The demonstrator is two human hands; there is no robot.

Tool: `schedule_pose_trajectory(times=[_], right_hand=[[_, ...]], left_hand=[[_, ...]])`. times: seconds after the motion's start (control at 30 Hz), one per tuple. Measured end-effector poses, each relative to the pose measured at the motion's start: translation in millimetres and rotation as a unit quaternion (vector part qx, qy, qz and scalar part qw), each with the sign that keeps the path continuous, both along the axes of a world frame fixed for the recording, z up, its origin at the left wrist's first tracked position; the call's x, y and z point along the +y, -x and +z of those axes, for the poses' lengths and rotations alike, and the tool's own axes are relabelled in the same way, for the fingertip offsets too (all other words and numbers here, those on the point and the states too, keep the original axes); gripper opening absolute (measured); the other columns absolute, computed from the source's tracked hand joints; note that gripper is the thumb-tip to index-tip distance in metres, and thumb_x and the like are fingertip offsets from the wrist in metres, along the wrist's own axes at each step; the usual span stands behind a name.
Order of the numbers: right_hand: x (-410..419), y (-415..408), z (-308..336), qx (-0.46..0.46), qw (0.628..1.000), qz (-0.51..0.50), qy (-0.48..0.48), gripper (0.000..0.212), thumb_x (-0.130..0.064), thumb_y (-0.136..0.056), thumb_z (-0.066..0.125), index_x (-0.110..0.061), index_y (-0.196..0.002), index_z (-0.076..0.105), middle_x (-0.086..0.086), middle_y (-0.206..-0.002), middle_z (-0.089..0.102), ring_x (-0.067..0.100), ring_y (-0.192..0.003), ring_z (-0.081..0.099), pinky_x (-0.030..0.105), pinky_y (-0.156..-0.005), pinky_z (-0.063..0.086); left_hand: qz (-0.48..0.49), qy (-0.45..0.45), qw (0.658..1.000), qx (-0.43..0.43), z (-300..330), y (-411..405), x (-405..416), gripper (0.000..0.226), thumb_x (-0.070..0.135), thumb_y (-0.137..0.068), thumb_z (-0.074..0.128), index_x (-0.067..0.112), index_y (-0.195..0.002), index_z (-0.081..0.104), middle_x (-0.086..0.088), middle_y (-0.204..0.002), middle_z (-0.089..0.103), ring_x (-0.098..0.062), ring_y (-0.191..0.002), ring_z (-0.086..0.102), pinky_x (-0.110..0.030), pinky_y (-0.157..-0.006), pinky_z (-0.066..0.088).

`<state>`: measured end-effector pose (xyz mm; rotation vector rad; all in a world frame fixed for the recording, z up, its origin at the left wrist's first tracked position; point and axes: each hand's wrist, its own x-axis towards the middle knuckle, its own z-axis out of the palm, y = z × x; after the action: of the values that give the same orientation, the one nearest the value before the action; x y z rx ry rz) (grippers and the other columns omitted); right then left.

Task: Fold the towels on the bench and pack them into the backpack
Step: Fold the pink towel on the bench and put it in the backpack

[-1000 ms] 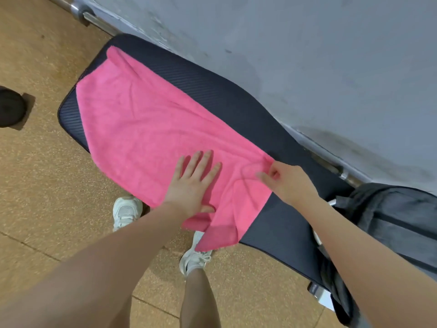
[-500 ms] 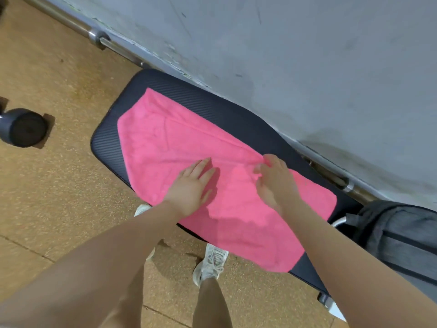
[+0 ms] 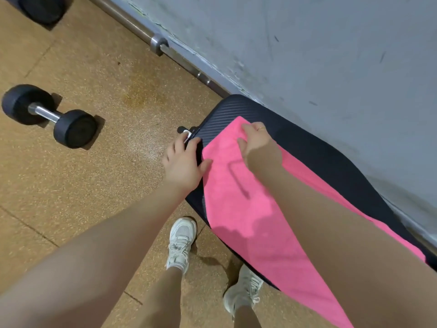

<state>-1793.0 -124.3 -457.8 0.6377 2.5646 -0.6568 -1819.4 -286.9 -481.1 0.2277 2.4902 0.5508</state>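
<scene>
Both hands (image 3: 182, 159) (image 3: 254, 140) have slid to the towel's (image 3: 248, 221) left end.

Bright pink towel (image 3: 238, 209) of soft, fuzzy terry cloth, matt. Black worktop (image 3: 307, 147) pad with fine ribbed, faintly shiny vinyl-like skin. Dumbbell (image 3: 49, 116) with matt black rubbery heads and a polished metal handle. Speckled tan floor (image 3: 94, 162), grainy like cork. Grey wall (image 3: 307, 55), scuffed matt paint.

Tan speckled cork-like floor (image 3: 99, 176) meeting a scuffed grey wall (image 3: 307, 50). A steel barbell (image 3: 160, 45) lies along the wall's base; a black dumbbell (image 3: 48, 114) rests on the floor.
</scene>
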Motion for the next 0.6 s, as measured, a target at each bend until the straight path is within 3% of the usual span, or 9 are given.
schedule_pose_trajectory(times=[0.1,0.2,0.3,0.33,0.43,0.5,0.6], right_hand=[[-3,8,-7,-0.007,0.999,-0.023,-0.029,0.032,-0.022,-0.091,0.049,-0.01,-0.12,0.047,0.009,-0.127,0.038,0.033,-0.1,0.053,0.039,-0.077,0.043],[1,14,-4,0.002,0.994,-0.028,-0.101,0.016,-0.015,-0.093,0.041,-0.01,-0.105,0.052,0.01,-0.116,0.047,0.036,-0.091,0.056,0.035,-0.065,0.036],[15,25,9,0.047,0.987,-0.139,-0.072,0.021,-0.016,-0.091,0.04,-0.01,-0.104,0.056,0.014,-0.105,0.061,0.035,-0.096,0.056,0.035,-0.072,0.038],[19,30,16,0.071,0.98,-0.176,-0.053,0.021,-0.015,-0.09,0.041,-0.009,-0.103,0.056,0.016,-0.101,0.063,0.035,-0.095,0.058,0.036,-0.074,0.04],[24,41,33,0.118,0.959,-0.252,0.054,0.013,-0.006,-0.087,0.042,-0.01,-0.092,0.054,0.011,-0.076,0.064,0.03,-0.069,0.065,0.042,-0.073,0.053],[26,46,31,0.127,0.939,-0.301,0.111,0.012,-0.004,-0.087,0.041,-0.012,-0.088,0.05,0.003,-0.068,0.058,0.021,-0.055,0.065,0.044,-0.071,0.057],[25,58,27,0.156,0.941,-0.29,0.077,0.011,-0.009,-0.09,0.043,-0.011,-0.092,0.054,0.01,-0.086,0.063,0.024,-0.078,0.065,0.035,-0.086,0.049]], left_hand=[[0.019,-0.071,0.997,-0.024,-6,5,5,0.028,0.033,-0.081,0.062,0.013,-0.101,0.059,-0.006,-0.149,0.021,-0.026,-0.138,0.012,-0.037,-0.109,0.011],[0.027,-0.182,0.982,-0.031,-2,11,-6,0.031,0.047,-0.068,0.052,0.017,-0.076,0.056,-0.001,-0.131,0.038,-0.016,-0.125,0.027,-0.019,-0.096,0.017],[0.051,-0.291,0.94,-0.171,13,21,-21,0.025,0.028,-0.083,0.063,0.015,-0.069,0.047,0.007,-0.082,0.053,0.006,-0.076,0.048,-0.019,-0.072,0.034],[0.064,-0.307,0.92,-0.234,20,24,-26,0.025,0.022,-0.087,0.061,0.014,-0.069,0.045,0.005,-0.069,0.05,0.004,-0.06,0.046,-0.019,-0.062,0.036],[-0.001,-0.26,0.919,-0.296,36,34,-44,0.024,0.027,-0.086,0.062,0.014,-0.073,0.047,0.0,-0.063,0.046,-0.008,-0.053,0.043,-0.018,-0.051,0.035],[-0.088,-0.219,0.921,-0.31,40,40,-53,0.019,0.025,-0.081,0.068,0.015,-0.075,0.053,0.007,-0.063,0.048,-0.001,-0.05,0.043,-0.014,-0.049,0.034],[-0.126,-0.164,0.938,-0.278,44,49,-62,0.019,0.021,-0.084,0.065,0.019,-0.071,0.051,0.006,-0.06,0.048,0.002,-0.047,0.045,-0.013,-0.049,0.034]])
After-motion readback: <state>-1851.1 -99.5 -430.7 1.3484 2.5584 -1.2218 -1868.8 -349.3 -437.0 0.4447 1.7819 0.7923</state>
